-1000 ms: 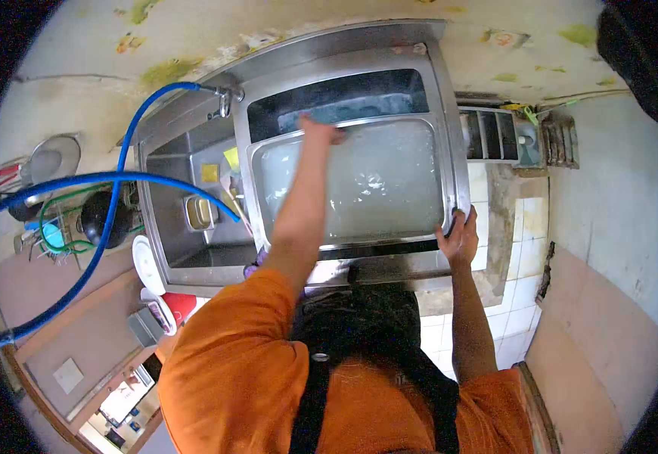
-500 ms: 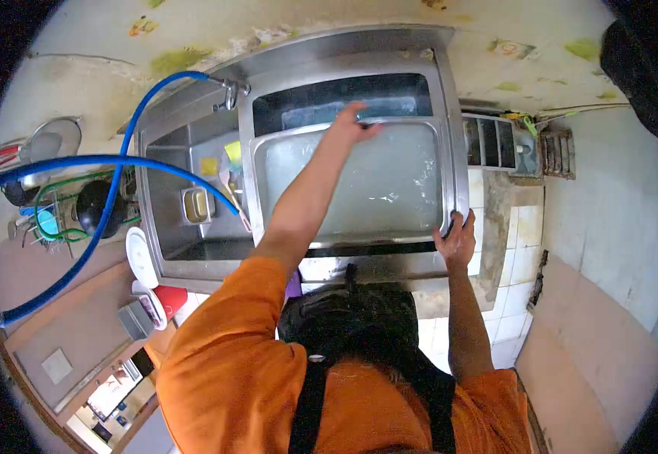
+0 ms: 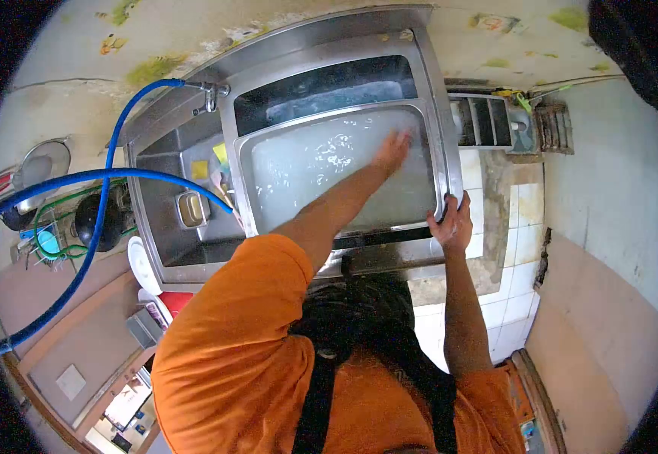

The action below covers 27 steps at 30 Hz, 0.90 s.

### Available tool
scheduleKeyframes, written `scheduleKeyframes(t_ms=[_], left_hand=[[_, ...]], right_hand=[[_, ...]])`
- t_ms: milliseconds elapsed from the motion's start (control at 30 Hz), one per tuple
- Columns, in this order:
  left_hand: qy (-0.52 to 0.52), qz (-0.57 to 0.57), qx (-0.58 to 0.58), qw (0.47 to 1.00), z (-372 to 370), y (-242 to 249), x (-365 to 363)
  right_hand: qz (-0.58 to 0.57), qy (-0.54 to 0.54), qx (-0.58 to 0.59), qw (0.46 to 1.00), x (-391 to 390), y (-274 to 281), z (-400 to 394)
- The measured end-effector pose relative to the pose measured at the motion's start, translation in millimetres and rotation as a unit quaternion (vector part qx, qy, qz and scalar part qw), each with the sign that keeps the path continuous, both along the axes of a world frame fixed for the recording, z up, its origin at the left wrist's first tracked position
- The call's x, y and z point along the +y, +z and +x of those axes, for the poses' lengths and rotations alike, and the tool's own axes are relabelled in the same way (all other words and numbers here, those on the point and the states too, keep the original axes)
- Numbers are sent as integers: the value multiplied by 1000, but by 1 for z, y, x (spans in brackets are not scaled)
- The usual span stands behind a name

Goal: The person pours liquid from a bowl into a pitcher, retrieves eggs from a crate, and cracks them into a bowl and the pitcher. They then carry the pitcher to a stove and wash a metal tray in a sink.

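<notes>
A large metal tray [image 3: 249, 198] full of cloudy water rests tilted over the right sink basin. My left hand [image 3: 392, 153] reaches across it, its fingertips at or under the water near the right side; whether anything is in its fingers is not visible. At the tray's front right corner, my right hand [image 3: 452, 225] grips the rim, thumb and fingers on either side. Behind the tray, the dark basin [image 3: 336, 92] shows more water. Bright ripples cover the middle of the tray's water.
A blue hose [image 3: 110, 198] runs from the tap [image 3: 209, 97] and loops over the left basin [image 3: 164, 246]. That basin holds a small metal container [image 3: 192, 209] and yellow sponges [image 3: 200, 169]. A dish rack [image 3: 60, 246] hangs at left. Shelving [image 3: 480, 121] stands right of the sink.
My left hand has moved from the tray's far rim down and right into the water. My right hand keeps hold of the corner. The view has shifted slightly.
</notes>
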<state>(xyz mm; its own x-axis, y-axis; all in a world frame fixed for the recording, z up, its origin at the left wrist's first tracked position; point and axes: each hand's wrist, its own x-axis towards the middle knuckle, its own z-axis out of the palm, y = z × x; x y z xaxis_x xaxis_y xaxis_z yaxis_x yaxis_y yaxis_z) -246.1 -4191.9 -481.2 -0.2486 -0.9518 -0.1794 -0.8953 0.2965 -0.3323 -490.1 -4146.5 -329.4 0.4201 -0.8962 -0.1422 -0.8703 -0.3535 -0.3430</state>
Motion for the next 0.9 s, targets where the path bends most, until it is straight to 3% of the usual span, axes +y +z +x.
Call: scheduleKeyframes(t_ms=[67,133,200,267,367,433,467,533,633,733,800,900], left_hand=[[-64,38,-59,995,28,-1,2],[-8,168,88,982,70,-7,-4],[96,279,196,935,110,45,5],[96,307,179,930,138,41,12],[95,282,229,927,185,28,70],[20,36,231,972,211,-11,120],[18,38,230,972,222,-15,138],[80,-59,160,982,221,-17,185],[142,-62,154,976,207,-4,231],[268,-66,184,943,214,-107,311],[283,58,160,944,188,-28,311],[281,198,176,922,161,30,311]], right_hand=[[14,-17,12,1000,0,2,1],[5,-9,6,1000,0,7,1],[-4,-5,-6,1000,1,6,4],[-15,-10,-11,1000,0,4,3],[-8,-14,-13,1000,0,3,3],[-45,1,-26,999,-1,5,2],[-83,14,-40,996,1,4,3],[-55,10,-26,998,3,4,0],[-29,10,-19,999,3,8,5],[-24,11,4,1000,3,4,4],[-37,17,13,999,2,4,5],[-39,9,11,999,5,3,6]])
